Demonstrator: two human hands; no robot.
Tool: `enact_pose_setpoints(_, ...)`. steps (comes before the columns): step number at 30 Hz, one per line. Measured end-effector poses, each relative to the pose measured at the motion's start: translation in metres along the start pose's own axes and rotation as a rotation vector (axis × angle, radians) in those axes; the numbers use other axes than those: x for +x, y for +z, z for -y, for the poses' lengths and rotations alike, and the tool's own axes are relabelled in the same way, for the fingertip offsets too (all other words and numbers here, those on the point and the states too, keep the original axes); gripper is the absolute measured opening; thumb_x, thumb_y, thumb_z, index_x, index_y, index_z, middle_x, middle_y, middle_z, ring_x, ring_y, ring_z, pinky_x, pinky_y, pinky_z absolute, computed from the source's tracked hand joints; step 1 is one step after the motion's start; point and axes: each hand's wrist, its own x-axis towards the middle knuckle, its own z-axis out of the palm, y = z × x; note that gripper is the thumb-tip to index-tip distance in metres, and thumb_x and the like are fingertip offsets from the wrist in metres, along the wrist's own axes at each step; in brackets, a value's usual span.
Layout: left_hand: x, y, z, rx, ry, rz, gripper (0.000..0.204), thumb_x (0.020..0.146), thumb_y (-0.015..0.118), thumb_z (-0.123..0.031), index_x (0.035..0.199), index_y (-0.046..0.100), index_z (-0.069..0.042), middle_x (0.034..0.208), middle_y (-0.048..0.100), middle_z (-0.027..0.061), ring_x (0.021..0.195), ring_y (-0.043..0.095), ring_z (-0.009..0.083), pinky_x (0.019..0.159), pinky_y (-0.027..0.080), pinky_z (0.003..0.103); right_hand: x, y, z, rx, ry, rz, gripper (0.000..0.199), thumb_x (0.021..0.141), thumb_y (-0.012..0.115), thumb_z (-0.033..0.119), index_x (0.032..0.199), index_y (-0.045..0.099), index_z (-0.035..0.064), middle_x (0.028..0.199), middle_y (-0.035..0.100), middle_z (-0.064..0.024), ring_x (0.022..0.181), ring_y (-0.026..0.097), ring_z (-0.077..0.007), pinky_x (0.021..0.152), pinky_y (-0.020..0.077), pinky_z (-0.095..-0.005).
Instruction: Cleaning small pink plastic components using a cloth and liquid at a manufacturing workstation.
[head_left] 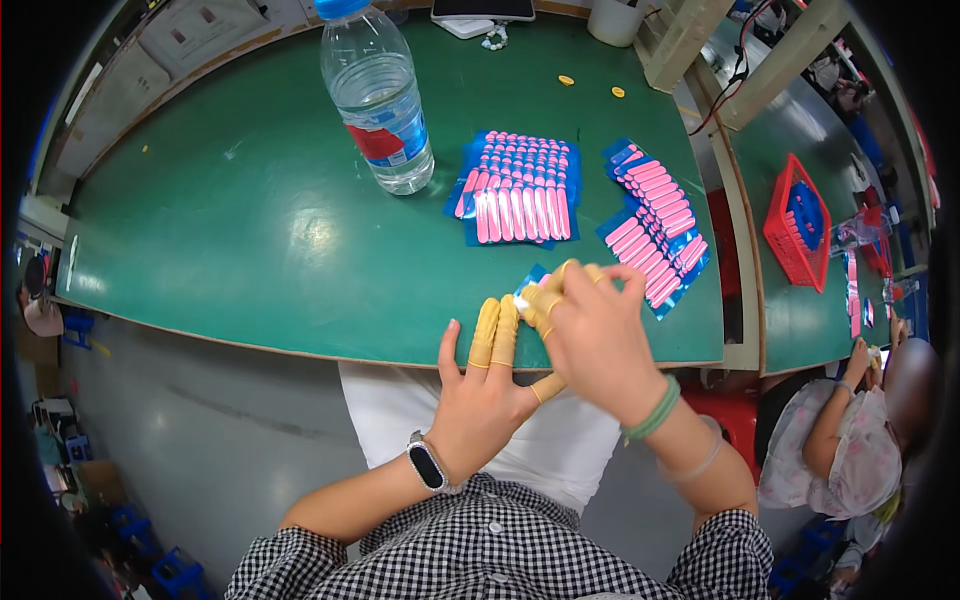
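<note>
My left hand (481, 405) lies at the table's front edge, fingers stretched and apart, with yellow finger cots on several of them. Just right of it, my right hand (600, 335), also in yellow finger cots, has its fingers curled together in a pinch. A small white piece (521, 303) shows between the fingertips of both hands; what exactly my right fingers grip is hidden. Partly covered by that hand is a blue sheet (533, 276) with a bit of pink. Beyond are a stack of blue sheets bearing glossy pink strips (522, 215) and, farther right, more such sheets (650, 250).
A water bottle (385, 110) stands left of the stack. Two yellow finger cots (566, 80) lie farther back, near a white container (614, 20). Across a gap on the right, another green table holds a red basket (797, 225); a person (840, 440) sits there.
</note>
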Motion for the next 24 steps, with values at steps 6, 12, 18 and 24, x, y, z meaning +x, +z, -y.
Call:
enact_pose_setpoints(6, -0.002, 0.005, 0.003, 0.015, 0.016, -0.023, 0.056, 0.092, 0.066, -0.03, 0.142, 0.056, -0.051, 0.145, 0.048, 0.0319, 0.141, 0.044, 0.044, 0.113, 0.022, 0.071, 0.007, -0.003, -0.002, -0.079, -0.003, 0.009, 0.012, 0.082, 0.071, 0.014, 0.092, 0.074, 0.0087, 0.097, 0.058, -0.0044, 0.094, 0.06, -0.0232, 0.093, 0.0357, -0.0472)
enact_pose_setpoints(12, 0.001, -0.001, 0.002, 0.093, 0.04, 0.005, 0.058, 0.093, 0.064, -0.025, 0.143, 0.055, -0.051, 0.148, 0.045, 0.0325, 0.142, 0.044, 0.0442, 0.114, 0.021, 0.071, 0.007, -0.001, -0.013, -0.139, 0.055, -0.037, 0.018, 0.08, 0.07, 0.013, 0.096, 0.076, 0.0095, 0.097, 0.059, -0.0041, 0.095, 0.06, -0.0216, 0.093, 0.0356, -0.0472)
enact_pose_setpoints(18, 0.002, -0.003, 0.002, 0.059, 0.045, 0.028, 0.062, 0.094, 0.062, -0.021, 0.147, 0.051, -0.053, 0.152, 0.04, 0.0342, 0.143, 0.042, 0.0441, 0.114, 0.021, 0.071, -0.004, -0.011, -0.013, -0.065, 0.036, 0.012, 0.021, 0.078, 0.07, 0.015, 0.098, 0.075, 0.01, 0.099, 0.059, -0.0026, 0.095, 0.059, -0.0202, 0.092, 0.0353, -0.0469)
enact_pose_setpoints(24, -0.002, -0.001, 0.002, 0.086, 0.034, 0.093, 0.064, 0.093, 0.064, -0.024, 0.147, 0.049, -0.054, 0.152, 0.04, 0.0353, 0.143, 0.041, 0.0446, 0.115, 0.021, 0.071, -0.018, -0.016, 0.005, 0.038, -0.036, 0.099, 0.02, 0.08, 0.068, 0.013, 0.098, 0.075, 0.0104, 0.101, 0.061, -0.0024, 0.096, 0.061, -0.0215, 0.096, 0.035, -0.0478)
